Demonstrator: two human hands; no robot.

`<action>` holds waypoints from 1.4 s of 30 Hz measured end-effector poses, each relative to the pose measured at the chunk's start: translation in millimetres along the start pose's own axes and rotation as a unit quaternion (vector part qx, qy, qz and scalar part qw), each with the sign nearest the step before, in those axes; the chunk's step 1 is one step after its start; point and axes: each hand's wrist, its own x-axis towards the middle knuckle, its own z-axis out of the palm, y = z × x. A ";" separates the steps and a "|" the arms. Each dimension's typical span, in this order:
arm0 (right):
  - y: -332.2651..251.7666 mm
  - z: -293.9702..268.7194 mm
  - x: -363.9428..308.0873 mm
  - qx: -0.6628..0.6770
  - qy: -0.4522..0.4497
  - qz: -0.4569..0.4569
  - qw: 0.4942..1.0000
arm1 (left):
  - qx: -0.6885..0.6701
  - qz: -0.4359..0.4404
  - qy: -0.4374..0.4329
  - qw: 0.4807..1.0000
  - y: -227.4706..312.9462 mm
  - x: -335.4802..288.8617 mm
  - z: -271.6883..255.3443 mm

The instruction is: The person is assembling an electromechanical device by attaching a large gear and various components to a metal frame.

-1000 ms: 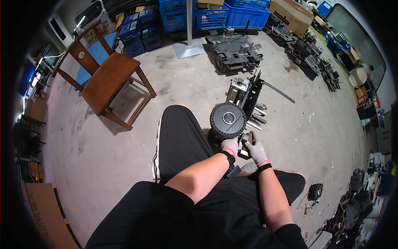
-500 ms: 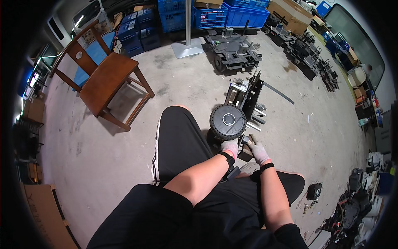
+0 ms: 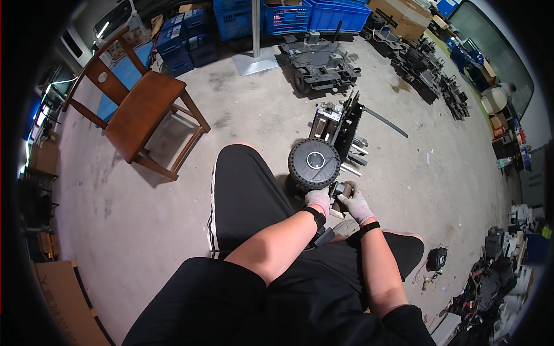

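Observation:
A black wheel (image 3: 314, 163) with a knobbly tyre is attached to a partly stripped wheeled chassis (image 3: 348, 130) of black plates and bare metal, on the floor between my legs. Just below the tyre, my left hand (image 3: 318, 200), in a pale knit glove, is closed at the chassis's near end; what it grips is hidden. Beside it my right hand (image 3: 356, 206), gloved likewise, has its fingers curled round a brownish rounded metal part (image 3: 348, 189) at the same end. I cannot tell whether that part is still fixed to the chassis.
A wooden chair (image 3: 144, 112) stands to the left. Another stripped chassis (image 3: 317, 63) lies ahead, near a metal post (image 3: 256, 34) and blue crates (image 3: 340, 17). A small black part (image 3: 437, 259) lies right of my knee, with piled parts (image 3: 490, 282) beyond.
My right hand has shifted slightly up and curled further, and the brownish part has turned and come up between my hands. My left hand stays below the wheel.

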 end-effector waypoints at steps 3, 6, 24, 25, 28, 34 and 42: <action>5.3 -1.2 -2.4 -0.018 0.045 -0.068 0.996 | 0.326 -0.012 -0.035 0.945 1.7 1.7 -0.8; 10.5 -9.1 -0.6 -0.023 0.072 -0.060 0.995 | 0.353 0.131 0.051 0.925 -0.8 -6.9 -2.5; -10.9 -34.7 8.8 0.226 0.008 0.050 0.973 | -0.141 -0.119 -0.123 0.975 60.6 -105.7 -21.3; -22.3 -48.0 1.4 0.314 -0.008 0.035 0.949 | -0.159 -0.109 -0.154 0.969 71.7 -126.6 -21.8; -62.3 -112.9 -37.3 0.581 0.068 0.003 0.811 | -0.198 -0.091 -0.220 0.951 121.3 -179.3 -35.4; -75.2 -290.6 -164.9 0.663 0.156 -0.370 0.632 | -0.258 0.156 -0.383 0.873 222.0 -174.3 -50.7; 188.8 -196.9 -254.9 0.626 0.434 0.028 0.647 | -0.199 0.012 -0.380 0.903 212.9 -91.3 -74.6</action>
